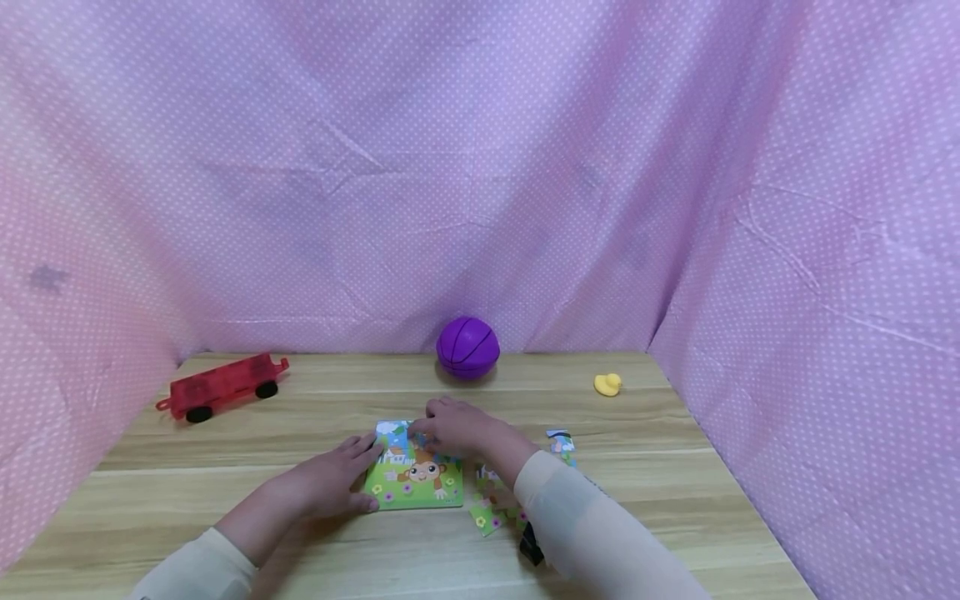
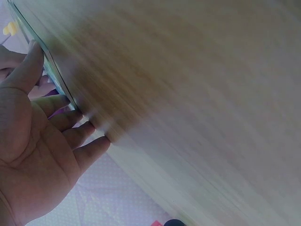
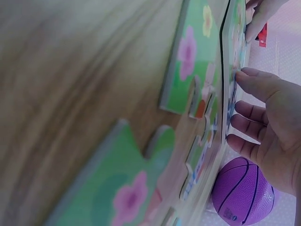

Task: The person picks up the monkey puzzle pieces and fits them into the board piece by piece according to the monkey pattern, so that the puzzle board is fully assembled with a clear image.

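A square jigsaw puzzle (image 1: 408,498) with a monkey on green grass lies flat on the wooden table. My left hand (image 1: 333,479) rests along its left edge, thumb near the lower corner and fingers near the upper one. In the left wrist view those fingers (image 2: 89,153) are extended and spread, tips at the edge. Over the puzzle's upper right is my right hand (image 1: 463,429), covering part of the picture. Seen from the right wrist, its thumb and fingertips touch the puzzle face (image 3: 239,28), with no loose piece showing between them.
Loose jigsaw pieces (image 1: 486,518) lie right of the puzzle, partly under my right forearm; more pieces (image 1: 561,442) lie farther right. A purple ball (image 1: 468,348) stands at the back, a red wheeled toy (image 1: 225,387) back left, a yellow duck (image 1: 607,385) back right. Pink dotted cloth (image 1: 375,208) surrounds the table.
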The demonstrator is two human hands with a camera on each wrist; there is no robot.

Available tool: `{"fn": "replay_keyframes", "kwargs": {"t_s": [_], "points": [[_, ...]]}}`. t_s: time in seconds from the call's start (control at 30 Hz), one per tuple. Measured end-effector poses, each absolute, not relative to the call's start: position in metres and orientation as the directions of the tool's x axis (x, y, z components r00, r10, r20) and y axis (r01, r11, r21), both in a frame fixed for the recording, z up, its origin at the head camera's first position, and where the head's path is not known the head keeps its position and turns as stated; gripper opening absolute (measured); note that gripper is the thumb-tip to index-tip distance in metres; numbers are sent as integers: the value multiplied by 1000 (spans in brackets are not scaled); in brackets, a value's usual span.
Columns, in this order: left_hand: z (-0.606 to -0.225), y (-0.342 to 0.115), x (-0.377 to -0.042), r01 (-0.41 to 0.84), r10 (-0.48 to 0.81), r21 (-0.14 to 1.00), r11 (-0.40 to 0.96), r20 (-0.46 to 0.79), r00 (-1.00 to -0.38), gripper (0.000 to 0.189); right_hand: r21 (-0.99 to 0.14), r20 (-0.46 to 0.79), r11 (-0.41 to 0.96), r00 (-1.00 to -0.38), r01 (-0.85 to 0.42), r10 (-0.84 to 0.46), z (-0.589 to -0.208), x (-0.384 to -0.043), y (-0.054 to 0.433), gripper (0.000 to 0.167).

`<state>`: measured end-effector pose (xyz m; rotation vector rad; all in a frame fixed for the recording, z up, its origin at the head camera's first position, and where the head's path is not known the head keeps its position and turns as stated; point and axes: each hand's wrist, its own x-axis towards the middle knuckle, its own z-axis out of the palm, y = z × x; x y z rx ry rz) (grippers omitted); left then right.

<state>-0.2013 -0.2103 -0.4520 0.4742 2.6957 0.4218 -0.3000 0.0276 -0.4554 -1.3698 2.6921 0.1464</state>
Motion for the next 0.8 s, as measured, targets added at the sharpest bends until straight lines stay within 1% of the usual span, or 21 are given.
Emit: {"fn": "replay_keyframes", "kwargs": {"t_s": [0.17,0.33,0.4,0.47,0.6,0.7,0.8], "points": [[-452,-210,-202,262,373,346,901,-309,-875,87,55,-127,577,-579,-815,-806,-456,-300,27,41],[-453,-211,-202,255,369,347,902,-316,-874,88,35,-151,586,-584,-809,-798,-456,-300,27,42],[-453,-211,-202,255,369,348,902,-317,-874,88,-10,-162,600,-590,-800,-791,-455,-301,29,44],[-453,-211,-202,255,370,349,902,-317,-873,88,-79,-162,618,-601,-782,-782,-452,-301,33,46],[-454,-211,-201,254,369,347,903,-323,-872,87,-187,-124,627,-615,-756,-778,-443,-304,46,50],[-453,-211,-201,253,368,346,903,-321,-873,88,-200,-111,643,-635,-739,-764,-434,-309,60,51],[-453,-210,-201,254,367,345,904,-319,-874,88,-235,-120,691,-685,-683,-718,-426,-313,77,54]]}}
